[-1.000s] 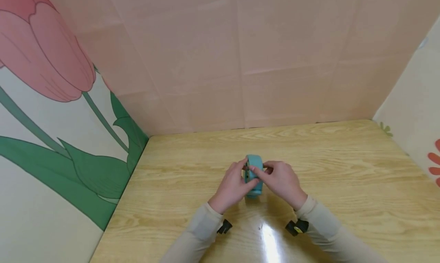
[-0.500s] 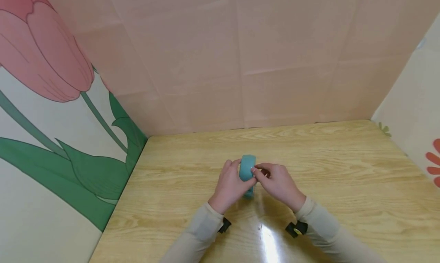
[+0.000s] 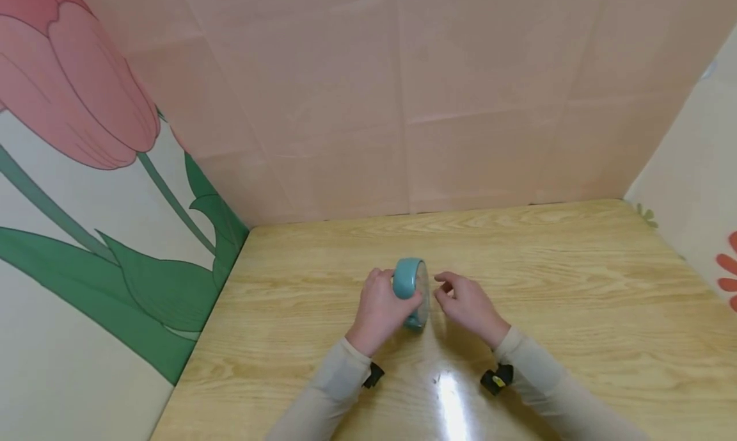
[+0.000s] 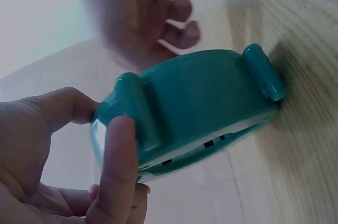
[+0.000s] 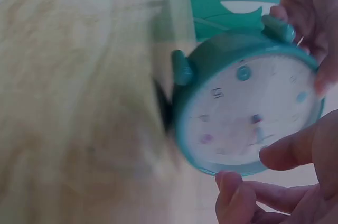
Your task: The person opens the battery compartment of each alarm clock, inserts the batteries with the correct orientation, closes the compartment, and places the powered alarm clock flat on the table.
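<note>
A round teal alarm clock [image 3: 406, 278] stands on its edge near the middle of the table, its white face turned to the right. My left hand [image 3: 380, 310] grips its rim between thumb and fingers. Two stubby feet show in the left wrist view: one foot [image 4: 264, 73] is by the table, the other next to my left fingers. The right wrist view shows the dial [image 5: 237, 113] with coloured dots and hands, slightly blurred. Just right of the clock, my right hand [image 3: 469, 303] hovers with loosely bent fingers, holding nothing.
The wood-grain table [image 3: 564, 281] runs back to a pink-covered wall [image 3: 483, 95]. A panel with a painted tulip [image 3: 86, 82] borders the left side, and a pale wall [image 3: 697, 191] with flower prints the right. Light glares off the table's front [image 3: 453, 406].
My left hand has turned the clock so its face shows on the right, shifting it slightly left. My right fingers have come off it and now stand apart.
</note>
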A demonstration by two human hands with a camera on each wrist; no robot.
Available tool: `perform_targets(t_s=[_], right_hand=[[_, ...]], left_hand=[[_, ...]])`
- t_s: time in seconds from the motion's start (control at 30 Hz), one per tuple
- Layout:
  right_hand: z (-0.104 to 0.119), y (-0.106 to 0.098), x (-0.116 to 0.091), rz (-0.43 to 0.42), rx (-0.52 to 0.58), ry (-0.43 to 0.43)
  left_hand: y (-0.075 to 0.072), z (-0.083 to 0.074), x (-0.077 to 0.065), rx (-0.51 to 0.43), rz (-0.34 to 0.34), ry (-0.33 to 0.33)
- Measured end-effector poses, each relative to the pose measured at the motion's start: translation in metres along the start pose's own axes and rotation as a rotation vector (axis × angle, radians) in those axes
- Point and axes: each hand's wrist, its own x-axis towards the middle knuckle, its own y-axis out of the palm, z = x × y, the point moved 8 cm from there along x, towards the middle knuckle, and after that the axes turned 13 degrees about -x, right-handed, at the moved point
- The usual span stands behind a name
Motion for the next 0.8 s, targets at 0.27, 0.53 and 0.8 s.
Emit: perform_targets(t_s=[0.27, 0.53, 0.8], right_hand=[[-0.024, 0.024, 0.009, 0.103, 0.184, 0.083], [-0.036, 0.025, 0.011, 0.093, 0.213, 0.065], [-0.046, 0.018, 0.008, 0.081, 0.186, 0.091]], left_hand=[[-0.002, 0.008, 0.001, 0.013, 0.018, 0.018], [-0.006, 0.013, 0.007, -0.032, 0.059, 0.056], [-0.006, 0.026, 0.015, -0.052, 0.106, 0.061]])
